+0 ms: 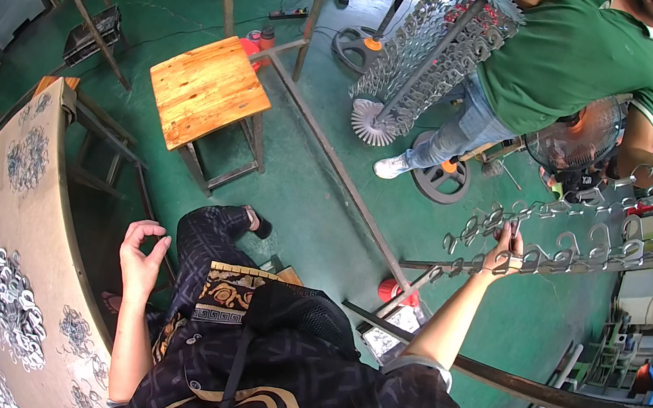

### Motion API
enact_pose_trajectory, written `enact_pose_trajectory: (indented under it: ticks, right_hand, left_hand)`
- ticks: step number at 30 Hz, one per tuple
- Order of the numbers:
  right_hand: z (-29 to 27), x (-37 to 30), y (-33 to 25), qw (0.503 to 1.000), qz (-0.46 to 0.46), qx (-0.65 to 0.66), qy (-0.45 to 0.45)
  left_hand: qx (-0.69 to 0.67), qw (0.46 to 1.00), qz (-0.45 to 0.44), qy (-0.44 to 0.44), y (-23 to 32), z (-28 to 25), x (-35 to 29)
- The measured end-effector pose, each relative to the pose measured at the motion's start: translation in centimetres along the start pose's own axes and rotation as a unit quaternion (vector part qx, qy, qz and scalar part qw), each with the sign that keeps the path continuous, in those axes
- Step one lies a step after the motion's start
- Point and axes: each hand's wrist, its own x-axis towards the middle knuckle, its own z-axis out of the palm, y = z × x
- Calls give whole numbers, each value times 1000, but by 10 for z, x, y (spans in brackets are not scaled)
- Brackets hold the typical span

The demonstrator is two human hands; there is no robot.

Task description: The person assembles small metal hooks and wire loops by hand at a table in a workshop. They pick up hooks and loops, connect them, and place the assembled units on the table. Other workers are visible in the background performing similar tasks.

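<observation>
My right hand (503, 254) reaches out to the right, into a row of bent metal hooks (599, 245) hanging along a long bar. Its fingers are closed around one of the hooks, though the exact grip is partly hidden. On the left, my left hand (142, 257) is raised beside the tan tabletop (66, 241). Thumb and fingers curl together there; anything between them is too small to make out. Silvery ring-like metal pieces (11, 306) lie heaped on that tabletop, with smaller dark clusters of metal pieces (29, 158) around them.
A person in a green shirt (577, 69) stands at the far right, an arm toward the hooks. Beside them is a rack densely hung with metal pieces (437, 49). A wooden stool (211, 92), a metal frame (332, 174) and a fan (576, 134) stand on the green floor.
</observation>
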Motion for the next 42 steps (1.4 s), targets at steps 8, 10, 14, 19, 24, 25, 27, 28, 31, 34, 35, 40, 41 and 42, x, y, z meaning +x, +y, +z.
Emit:
enact_pose_trajectory:
  ticks: [8, 10, 14, 19, 24, 25, 27, 28, 31, 34, 35, 40, 41, 42]
  right_hand:
    - [16, 6, 10, 997, -47, -8, 62]
    - [17, 7, 9, 997, -47, -3, 66]
    - [14, 7, 8, 997, -38, 12, 68]
    - [13, 6, 4, 996, -46, 10, 75]
    - [15, 7, 7, 992, -72, 60, 84]
    - [17, 8, 7, 993, -67, 51, 86]
    - [19, 7, 4, 994, -57, 34, 90]
    - [20, 8, 4, 993, -71, 42, 87]
    - [23, 9, 7, 990, -102, 40, 83]
    - [23, 12, 11, 991, -104, 18, 86]
    - [22, 14, 14, 991, -100, 26, 84]
    - [25, 9, 8, 988, -126, 13, 92]
    - [27, 9, 9, 989, -106, 64, 79]
    - [27, 10, 10, 987, -88, 114, 67]
  left_hand:
    - [-2, 1000, 13, -2, 3, 8, 6]
    - [3, 1000, 10, -4, 1, 8, 4]
    - [11, 1000, 4, -9, 4, 8, 2]
    - [21, 1000, -4, -14, 9, 10, 3]
    - [24, 1000, -1, -18, 13, 13, 4]
    - [24, 1000, -1, -19, 13, 13, 4]
    - [21, 1000, 0, -19, 11, 13, 4]
    - [18, 1000, 1, -19, 10, 14, 4]
    - [15, 1000, 3, -20, 8, 15, 4]
    - [11, 1000, 2, -22, 4, 16, 4]
    - [9, 1000, 1, -22, 3, 16, 4]
    - [3, 1000, -10, -26, 4, 17, 4]
    - [4, 1000, -11, -25, 4, 17, 4]
    - [6, 1000, -12, -26, 3, 17, 4]
